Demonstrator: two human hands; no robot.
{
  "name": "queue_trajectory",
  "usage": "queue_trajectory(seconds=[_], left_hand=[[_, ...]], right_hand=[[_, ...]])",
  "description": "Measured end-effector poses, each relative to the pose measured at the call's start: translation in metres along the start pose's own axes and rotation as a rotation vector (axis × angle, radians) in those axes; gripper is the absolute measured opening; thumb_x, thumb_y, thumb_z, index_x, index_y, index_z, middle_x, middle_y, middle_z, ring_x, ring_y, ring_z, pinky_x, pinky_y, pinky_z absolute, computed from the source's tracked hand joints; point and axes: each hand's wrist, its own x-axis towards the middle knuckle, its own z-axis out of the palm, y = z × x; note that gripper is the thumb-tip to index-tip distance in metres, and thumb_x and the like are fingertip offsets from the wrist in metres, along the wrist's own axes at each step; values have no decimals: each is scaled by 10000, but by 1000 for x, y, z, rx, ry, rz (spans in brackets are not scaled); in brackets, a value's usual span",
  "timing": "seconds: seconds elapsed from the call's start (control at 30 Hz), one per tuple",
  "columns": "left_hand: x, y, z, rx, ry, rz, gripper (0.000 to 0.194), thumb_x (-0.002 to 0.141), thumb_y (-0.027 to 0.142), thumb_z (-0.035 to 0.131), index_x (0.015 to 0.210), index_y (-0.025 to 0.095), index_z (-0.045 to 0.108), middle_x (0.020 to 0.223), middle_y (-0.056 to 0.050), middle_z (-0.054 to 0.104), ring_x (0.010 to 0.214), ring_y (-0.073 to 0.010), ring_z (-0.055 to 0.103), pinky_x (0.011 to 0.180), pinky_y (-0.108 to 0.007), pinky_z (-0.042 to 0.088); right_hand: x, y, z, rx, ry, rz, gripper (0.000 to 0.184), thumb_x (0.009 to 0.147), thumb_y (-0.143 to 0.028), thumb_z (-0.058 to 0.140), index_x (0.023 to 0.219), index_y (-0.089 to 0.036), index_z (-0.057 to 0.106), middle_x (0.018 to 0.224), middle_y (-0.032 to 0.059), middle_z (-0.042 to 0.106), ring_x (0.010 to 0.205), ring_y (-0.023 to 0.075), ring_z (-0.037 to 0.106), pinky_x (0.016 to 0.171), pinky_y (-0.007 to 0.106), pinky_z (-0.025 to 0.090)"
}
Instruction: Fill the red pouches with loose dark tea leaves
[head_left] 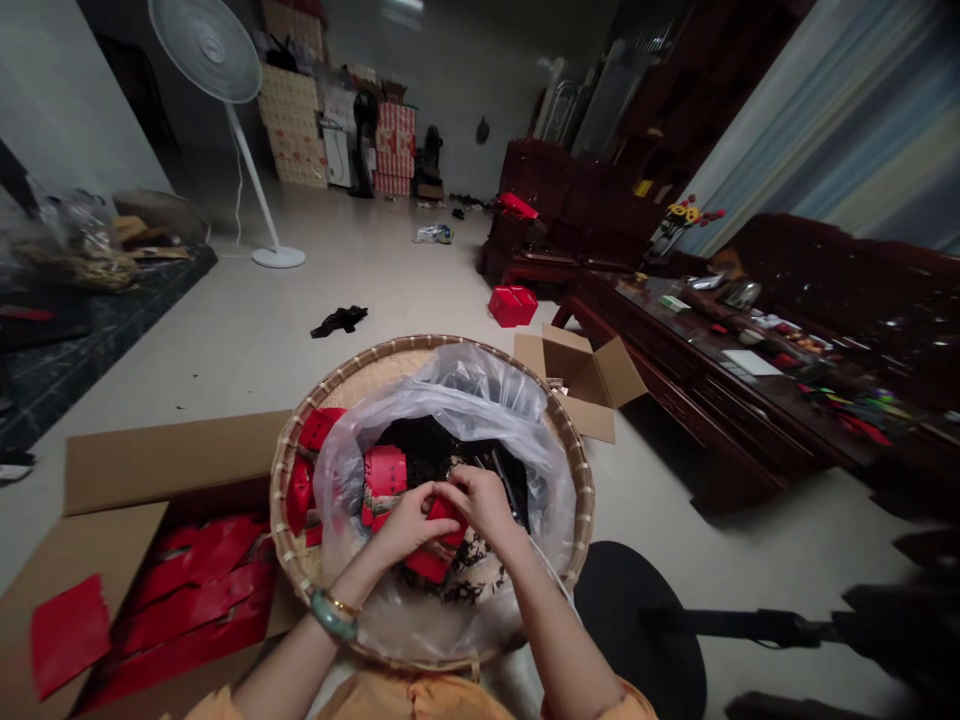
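A round woven bamboo tray (pixel 289 470) rests in front of me, lined with a clear plastic bag (pixel 465 400) that holds a dark heap of loose tea leaves (pixel 431 450). My left hand (pixel 401 525) and my right hand (pixel 480 500) meet over the heap, both closed on a small red packet (pixel 439 540) between them. Another red packet (pixel 385 480) stands in the bag just left of my hands. Several more red packets (pixel 311 440) lie along the tray's left rim. A green bangle circles my left wrist.
An open cardboard box (pixel 112 480) at my left holds flat red packets (pixel 187 600). A smaller open box (pixel 581 375) sits behind the tray. A dark wooden table (pixel 750 400) with clutter runs along the right. A standing fan (pixel 217 60) stands far left. A black stool (pixel 637 610) is at lower right.
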Motion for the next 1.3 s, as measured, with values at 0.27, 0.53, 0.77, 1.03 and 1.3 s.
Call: queue_trajectory(seconds=[0.27, 0.53, 0.77, 1.03, 1.3], left_hand=[[-6, -8, -20, 25, -251, -209, 255, 641, 296, 643, 826, 120, 635, 632, -9, 668, 489, -135, 609, 429, -205, 410], [5, -8, -27, 58, -176, -179, 301, 627, 351, 674, 813, 115, 661, 650, -16, 675, 516, -140, 600, 483, -223, 436], [7, 0, -16, -187, -100, -204, 415, 669, 527, 619, 781, 127, 610, 669, -15, 666, 573, -145, 604, 528, -226, 430], [10, 0, -23, -331, -226, -246, 378, 675, 458, 676, 831, 121, 604, 782, -61, 691, 676, -172, 646, 600, -248, 466], [20, -7, -11, -475, -194, -308, 461, 549, 353, 795, 886, 132, 571, 740, -39, 680, 610, -202, 680, 595, -289, 509]], right_hand=[[17, 38, 18, 78, 163, 131, 387, 859, -448, 466, 577, -194, 542, 527, -30, 530, 493, 102, 446, 506, 211, 282], [24, 44, 26, 248, 106, 196, 360, 720, -483, 600, 582, -187, 449, 518, -70, 414, 498, 86, 355, 483, 198, 262], [27, 50, 36, 387, 156, 187, 367, 706, -446, 589, 544, -196, 375, 523, -78, 351, 499, 78, 306, 478, 199, 272], [26, 52, 40, 352, 170, 140, 372, 701, -429, 619, 536, -191, 385, 500, -82, 339, 495, 75, 305, 468, 194, 244], [18, 56, 38, 209, 198, 150, 359, 845, -457, 456, 664, -177, 588, 605, -6, 572, 576, 121, 491, 545, 205, 361]])
